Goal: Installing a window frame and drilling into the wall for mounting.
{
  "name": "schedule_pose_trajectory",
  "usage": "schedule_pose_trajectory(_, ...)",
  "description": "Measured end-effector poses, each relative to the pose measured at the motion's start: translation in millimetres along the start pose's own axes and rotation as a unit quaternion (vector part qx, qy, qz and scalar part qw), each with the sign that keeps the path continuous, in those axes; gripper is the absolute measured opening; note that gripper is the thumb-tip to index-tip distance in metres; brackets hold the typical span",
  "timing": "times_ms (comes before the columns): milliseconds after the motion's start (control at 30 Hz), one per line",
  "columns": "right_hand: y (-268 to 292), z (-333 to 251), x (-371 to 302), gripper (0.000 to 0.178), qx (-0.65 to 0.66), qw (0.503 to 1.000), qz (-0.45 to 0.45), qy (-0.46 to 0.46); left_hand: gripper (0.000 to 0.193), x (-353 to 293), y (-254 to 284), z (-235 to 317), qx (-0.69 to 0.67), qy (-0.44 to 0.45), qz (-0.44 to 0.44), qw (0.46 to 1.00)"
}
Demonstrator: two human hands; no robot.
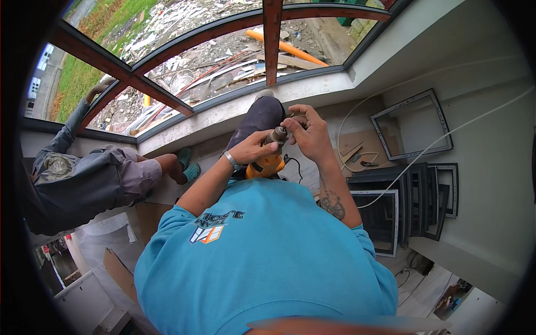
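A yellow power drill (264, 166) rests against my lap, its metal chuck (277, 135) tilted up and away from me. My left hand (252, 148) is closed round the chuck, thumb and fingers on its ribbed collar. Just beyond and to the right, my right hand (310, 133) has its thumb and fingers pinched together close to the chuck's mouth. Whatever sits between those fingertips is too small to make out. A black cord (296, 162) curls beside the drill.
Ahead stands a large window frame (272, 44) over a white sill (312, 85). A co-worker (84, 173) at the left reaches to that frame. On the right, one loose frame (412, 124) leans on the wall near several stacked dark frames (416, 195); a white cable (430, 144) crosses them.
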State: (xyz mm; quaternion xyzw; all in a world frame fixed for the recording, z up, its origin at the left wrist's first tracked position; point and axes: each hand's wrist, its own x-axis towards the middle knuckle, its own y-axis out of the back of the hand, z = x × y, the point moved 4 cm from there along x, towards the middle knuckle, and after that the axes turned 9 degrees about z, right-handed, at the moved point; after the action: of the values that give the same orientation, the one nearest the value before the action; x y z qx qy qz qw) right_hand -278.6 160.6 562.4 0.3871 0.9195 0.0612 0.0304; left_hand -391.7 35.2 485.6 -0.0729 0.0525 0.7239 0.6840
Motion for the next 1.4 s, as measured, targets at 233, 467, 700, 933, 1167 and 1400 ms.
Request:
schedule_pose_trajectory(233, -3, 9, 7, 0.034, 0.017, 0.999, 0.035, 0.012, 0.061, -1, 0, 1, -0.112, 0.000, 0.110, 0.988)
schedule_pose_trajectory(467, -23, 129, -29, 0.048, -0.129, 0.983, -0.125, -0.042, 0.048, -5, 27, 7, 0.071, 0.030, 0.202, 0.976)
schedule_pose_trajectory(700, -56, 187, -75, 0.052, -0.243, 0.953, -0.163, 0.082, 0.019, -20, 63, -14, -0.104, 0.075, 0.314, 0.941)
schedule_pose_trajectory(933, -71, 204, -88, 0.045, -0.276, 0.927, -0.235, 0.100, 0.018, -20, 55, -6, -0.080, 0.096, 0.270, 0.955)
schedule_pose_trajectory(1167, -64, 184, -90, 0.059, -0.288, 0.934, -0.208, 0.044, 0.020, -9, 54, -11, -0.075, 0.096, 0.266, 0.956)
schedule_pose_trajectory(1400, -9, 181, -96, 0.078, -0.208, 0.975, -0.062, -0.037, 0.020, -2, 70, 9, -0.204, 0.071, 0.253, 0.943)
